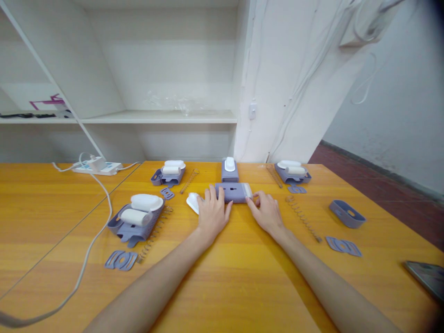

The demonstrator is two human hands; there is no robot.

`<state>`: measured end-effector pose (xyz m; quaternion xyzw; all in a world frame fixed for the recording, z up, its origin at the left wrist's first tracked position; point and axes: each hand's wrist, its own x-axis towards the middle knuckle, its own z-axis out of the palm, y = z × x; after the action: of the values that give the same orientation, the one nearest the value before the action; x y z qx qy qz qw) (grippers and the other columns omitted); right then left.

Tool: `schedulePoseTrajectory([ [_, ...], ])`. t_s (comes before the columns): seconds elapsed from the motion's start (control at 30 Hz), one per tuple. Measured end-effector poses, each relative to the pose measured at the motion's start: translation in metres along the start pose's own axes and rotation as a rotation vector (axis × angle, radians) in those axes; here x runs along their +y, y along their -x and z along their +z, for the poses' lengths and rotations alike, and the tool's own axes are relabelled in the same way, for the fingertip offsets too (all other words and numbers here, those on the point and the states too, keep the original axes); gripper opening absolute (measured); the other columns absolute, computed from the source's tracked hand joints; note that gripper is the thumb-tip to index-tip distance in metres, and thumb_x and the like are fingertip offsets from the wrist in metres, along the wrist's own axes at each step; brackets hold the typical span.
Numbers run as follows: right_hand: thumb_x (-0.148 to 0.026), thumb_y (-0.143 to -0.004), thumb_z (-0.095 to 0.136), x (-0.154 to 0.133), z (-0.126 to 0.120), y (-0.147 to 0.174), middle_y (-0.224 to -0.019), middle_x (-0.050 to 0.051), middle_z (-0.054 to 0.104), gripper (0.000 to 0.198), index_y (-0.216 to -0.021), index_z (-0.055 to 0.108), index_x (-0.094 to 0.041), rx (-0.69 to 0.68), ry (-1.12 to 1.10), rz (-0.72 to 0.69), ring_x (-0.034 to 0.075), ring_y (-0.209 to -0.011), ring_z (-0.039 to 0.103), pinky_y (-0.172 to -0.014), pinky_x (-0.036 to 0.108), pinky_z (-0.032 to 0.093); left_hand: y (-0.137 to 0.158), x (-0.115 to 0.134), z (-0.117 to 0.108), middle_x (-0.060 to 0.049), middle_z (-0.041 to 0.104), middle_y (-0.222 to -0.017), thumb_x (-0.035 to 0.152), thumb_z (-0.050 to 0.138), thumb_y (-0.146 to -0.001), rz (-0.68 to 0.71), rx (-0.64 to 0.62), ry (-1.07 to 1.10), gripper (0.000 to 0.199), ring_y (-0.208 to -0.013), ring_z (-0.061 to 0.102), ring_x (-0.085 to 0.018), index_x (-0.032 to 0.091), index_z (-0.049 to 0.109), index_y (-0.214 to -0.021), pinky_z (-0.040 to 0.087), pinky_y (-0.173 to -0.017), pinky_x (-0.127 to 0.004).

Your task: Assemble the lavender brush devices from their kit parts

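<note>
A purple plastic case [233, 194] with slots in its upper face lies on its side at the middle of the table. A white piece [247, 190] sits at its right end. My left hand [213, 210] grips the left part of the case, fingers over the top and thumb along the near side. At the other end, my right hand [266, 210] holds the case by its white-tipped corner with thumb and fingertips. Beside my left hand lies a white plastic cover [193, 202], partly hidden by the fingers. Just behind stands another purple case [229, 174] with a white top.
Purple part sets with white rollers lie at left [137, 222], back left [171, 172] and back right [293, 171]. Loose springs [305, 219], flat purple plates [121, 260] and a purple ring [347, 213] surround them. A power strip [99, 167], cable [99, 231] and phone [426, 277] are near the sides.
</note>
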<state>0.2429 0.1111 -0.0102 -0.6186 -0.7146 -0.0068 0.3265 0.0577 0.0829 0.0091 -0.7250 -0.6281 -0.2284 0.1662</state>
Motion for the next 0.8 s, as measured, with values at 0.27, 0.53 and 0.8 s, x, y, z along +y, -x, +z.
schedulePoseTrajectory([
  [0.27, -0.045, -0.086, 0.043, 0.000, -0.002, 0.000, -0.070, 0.002, 0.058, 0.027, -0.090, 0.053, -0.020, -0.021, 0.008, -0.001, 0.021, -0.076, 0.054, -0.066, 0.030, 0.033, -0.001, 0.001, -0.005, -0.021, 0.041, -0.130, 0.048, 0.039, -0.086, 0.004, 0.006, -0.062, 0.055, -0.109, 0.042, -0.035, 0.015, 0.039, -0.130, 0.035, -0.086, -0.056],
  [0.53, -0.043, -0.087, 0.043, -0.001, -0.002, -0.001, -0.072, 0.003, 0.060, 0.026, -0.091, 0.053, -0.020, -0.024, 0.009, -0.008, 0.021, -0.076, 0.054, -0.066, 0.030, 0.032, 0.007, 0.015, -0.009, -0.019, 0.050, -0.115, 0.037, 0.042, -0.087, 0.128, -0.007, -0.129, 0.045, -0.093, 0.048, -0.028, 0.016, 0.041, -0.127, 0.043, -0.066, -0.037],
  [0.8, -0.042, -0.087, 0.043, 0.001, -0.001, -0.001, -0.073, 0.003, 0.061, 0.025, -0.092, 0.053, -0.020, -0.020, 0.006, -0.011, 0.021, -0.077, 0.055, -0.067, 0.031, 0.033, 0.012, 0.018, -0.007, -0.005, 0.051, -0.079, 0.021, 0.037, -0.089, 0.731, -0.014, 0.062, 0.016, -0.077, 0.049, -0.019, 0.017, 0.053, -0.088, 0.040, -0.070, -0.033],
])
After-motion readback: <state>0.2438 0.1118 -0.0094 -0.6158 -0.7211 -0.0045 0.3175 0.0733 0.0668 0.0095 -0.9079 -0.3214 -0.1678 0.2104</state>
